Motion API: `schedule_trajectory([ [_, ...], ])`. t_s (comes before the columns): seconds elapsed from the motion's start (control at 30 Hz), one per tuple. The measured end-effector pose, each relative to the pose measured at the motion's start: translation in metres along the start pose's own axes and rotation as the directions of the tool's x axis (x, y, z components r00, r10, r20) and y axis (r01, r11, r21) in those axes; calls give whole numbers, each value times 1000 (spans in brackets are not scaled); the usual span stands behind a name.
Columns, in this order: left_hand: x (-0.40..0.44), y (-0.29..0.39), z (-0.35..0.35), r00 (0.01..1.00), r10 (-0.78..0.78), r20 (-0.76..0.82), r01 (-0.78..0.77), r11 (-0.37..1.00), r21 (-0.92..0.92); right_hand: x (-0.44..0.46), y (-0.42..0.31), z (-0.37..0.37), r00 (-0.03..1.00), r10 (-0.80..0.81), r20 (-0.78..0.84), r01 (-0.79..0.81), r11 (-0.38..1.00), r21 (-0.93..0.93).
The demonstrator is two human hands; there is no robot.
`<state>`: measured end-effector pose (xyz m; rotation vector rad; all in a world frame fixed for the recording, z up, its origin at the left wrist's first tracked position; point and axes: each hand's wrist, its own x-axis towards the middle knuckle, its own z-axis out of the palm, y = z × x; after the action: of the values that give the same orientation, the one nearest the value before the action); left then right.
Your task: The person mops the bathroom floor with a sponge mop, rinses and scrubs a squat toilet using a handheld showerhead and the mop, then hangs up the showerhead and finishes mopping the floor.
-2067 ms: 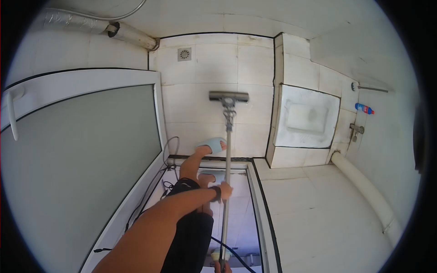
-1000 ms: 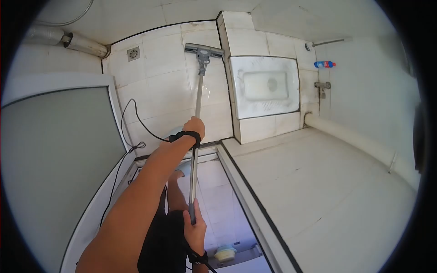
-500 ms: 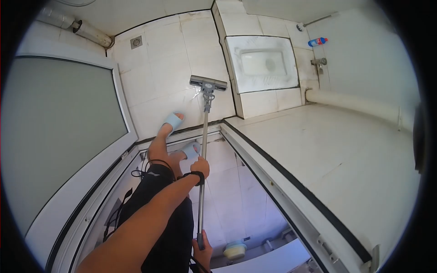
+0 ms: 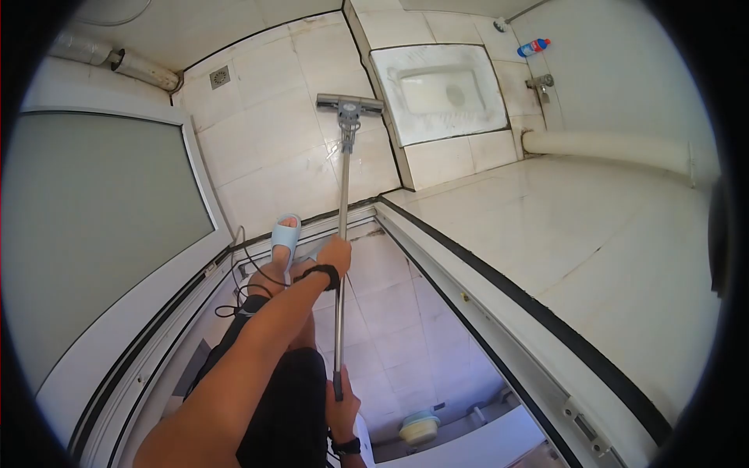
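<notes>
A sponge mop with a grey wringer head [image 4: 349, 107] and a metal pole [image 4: 343, 183] reaches over a door threshold onto the tiled floor. Its head lies flat on the tiles, just left of the raised squat toilet [image 4: 438, 92]. Around the middle of the pole is my left hand [image 4: 335, 255], closed, with a dark band on its wrist. Lower down, my right hand [image 4: 343, 404] closes on the dark grip at the pole's end, also with a band on its wrist. Wet, shiny spots show on the tiles near the mop head.
A frosted door [image 4: 109, 242] stands at the left, and a door frame [image 4: 499, 296] runs along the right. A floor drain [image 4: 220, 76], a blue bottle with a red cap [image 4: 534, 47], a tap [image 4: 540, 81] and a pipe [image 4: 608, 145] lie beyond. My slippered foot [image 4: 286, 232] is at the threshold.
The mop head has slid farther away across the tiles, with both hands moving forward on the same grips. My slippered foot has drawn back toward the threshold. The view has shifted slightly.
</notes>
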<state>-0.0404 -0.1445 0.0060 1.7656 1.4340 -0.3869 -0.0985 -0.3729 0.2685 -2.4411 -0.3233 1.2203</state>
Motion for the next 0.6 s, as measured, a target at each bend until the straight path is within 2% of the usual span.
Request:
schedule_trajectory([
  [0.1, 30, 5, -4, 998, -40, -55, 44, 996, 73, 24, -18, 13, 1000, -28, -15, 28, 999, 41],
  [0.17, 38, 2, -10, 998, -59, -20, 61, 993, 99, 27, -27, 18, 998, 30, 48, -32, 999, 36],
  [0.23, 33, -7, -8, 996, -84, 20, 81, 988, 133, 19, -33, 25, 997, -77, 18, 75, 992, 101],
  [0.27, 28, -10, -7, 996, -88, 0, 87, 989, 116, 14, -37, 21, 996, 4, 94, -20, 984, 177],
  [0.33, 16, -10, -8, 996, -87, -19, 89, 990, 107, 6, -46, 7, 990, 39, 133, -64, 979, 192],
  [0.37, 8, -10, -8, 997, -77, -8, 77, 992, 96, 0, -48, 3, 984, 75, 162, -108, 973, 203],
  [0.43, -8, -19, 4, 998, -63, 8, 62, 994, 91, -15, -34, -3, 988, 53, 143, -79, 979, 187],
  [0.5, -18, -39, 20, 993, -70, 94, 51, 979, 196, -27, -32, -11, 975, 116, 188, -129, 990, 62],
  [0.53, -28, -42, 17, 993, -65, 94, 46, 979, 197, -36, -23, -9, 979, 103, 173, -115, 992, 56],
  [0.6, -45, -46, 7, 978, 73, 196, -121, 961, 249, -51, -11, -9, 973, 136, 187, -146, 988, 45],
])
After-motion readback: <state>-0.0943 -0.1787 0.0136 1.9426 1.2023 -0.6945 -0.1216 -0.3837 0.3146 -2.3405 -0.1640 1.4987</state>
